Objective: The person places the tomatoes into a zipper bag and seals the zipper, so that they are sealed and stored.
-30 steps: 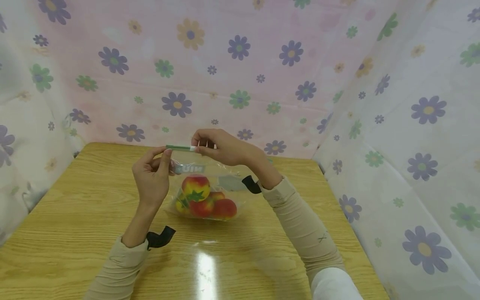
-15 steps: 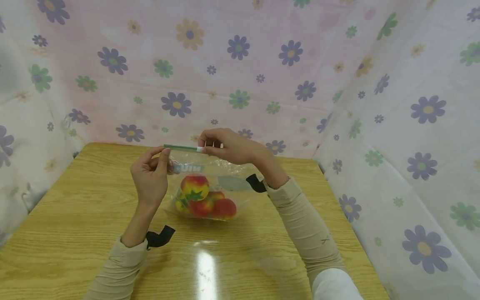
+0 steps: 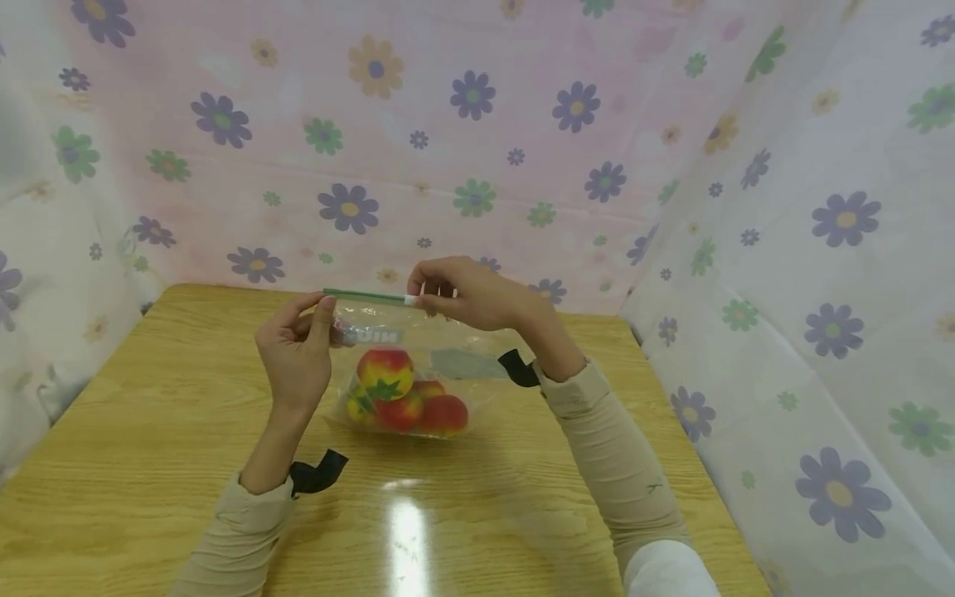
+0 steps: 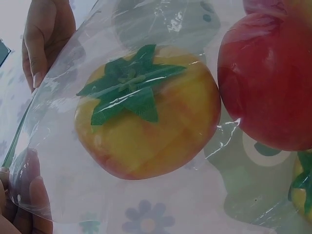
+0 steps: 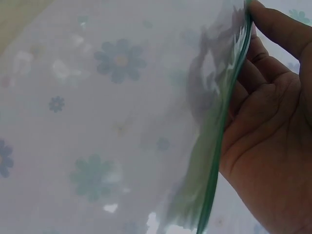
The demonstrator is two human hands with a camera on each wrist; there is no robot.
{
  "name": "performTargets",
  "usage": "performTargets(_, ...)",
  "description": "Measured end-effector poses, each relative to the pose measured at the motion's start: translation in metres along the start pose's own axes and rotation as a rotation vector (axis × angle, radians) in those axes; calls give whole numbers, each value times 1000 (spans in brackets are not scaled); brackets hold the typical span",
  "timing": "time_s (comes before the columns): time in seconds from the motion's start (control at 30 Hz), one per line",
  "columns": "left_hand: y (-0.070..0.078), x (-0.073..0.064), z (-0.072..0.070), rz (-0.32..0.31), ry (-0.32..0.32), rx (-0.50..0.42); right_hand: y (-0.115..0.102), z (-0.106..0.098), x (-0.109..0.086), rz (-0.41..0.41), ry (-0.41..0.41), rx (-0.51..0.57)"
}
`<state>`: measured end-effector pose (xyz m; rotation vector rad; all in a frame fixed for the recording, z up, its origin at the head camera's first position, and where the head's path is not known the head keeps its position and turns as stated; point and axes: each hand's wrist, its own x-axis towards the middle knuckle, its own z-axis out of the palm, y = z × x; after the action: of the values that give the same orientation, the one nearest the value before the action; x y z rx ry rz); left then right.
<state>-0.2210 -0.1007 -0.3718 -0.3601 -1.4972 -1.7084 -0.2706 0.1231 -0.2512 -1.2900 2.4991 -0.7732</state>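
A clear zip bag (image 3: 466,336) with a green zip strip (image 3: 366,295) along its top holds several red and yellow fruits (image 3: 384,373), one showing a green star-shaped calyx. My left hand (image 3: 297,356) pinches the strip's left end between thumb and fingers. Further right, my right hand (image 3: 481,296) pinches the white slider (image 3: 410,300) on the strip. In the left wrist view, a yellow-orange fruit (image 4: 151,146) and a red fruit (image 4: 268,83) show through the plastic. The right wrist view shows the green zip edge (image 5: 214,156) beside my palm; the slider is hidden there.
A wooden table (image 3: 186,431) lies under the bag and forearms. Flower-patterned cloth (image 3: 418,99) rises behind and on both sides. Black curved camera mounts (image 3: 319,473) stick out from both sleeve cuffs.
My right hand has slid the white slider rightward along the strip, and a longer stretch of green shows between the hands. My left hand keeps its pinch, shifting slightly left.
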Motion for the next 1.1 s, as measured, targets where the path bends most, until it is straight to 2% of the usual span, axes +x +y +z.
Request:
performTargets(0.43, 0, 0, -7, -11, 29, -25, 8, -3, -11, 28, 16, 2)
performTargets(0.93, -1, 2, -11, -22, 42, 29, 18, -5, -24, 44, 47, -3)
performTargets(1.1, 0, 3, -12, -5, 43, 31, 21, -6, -29, 50, 58, -8)
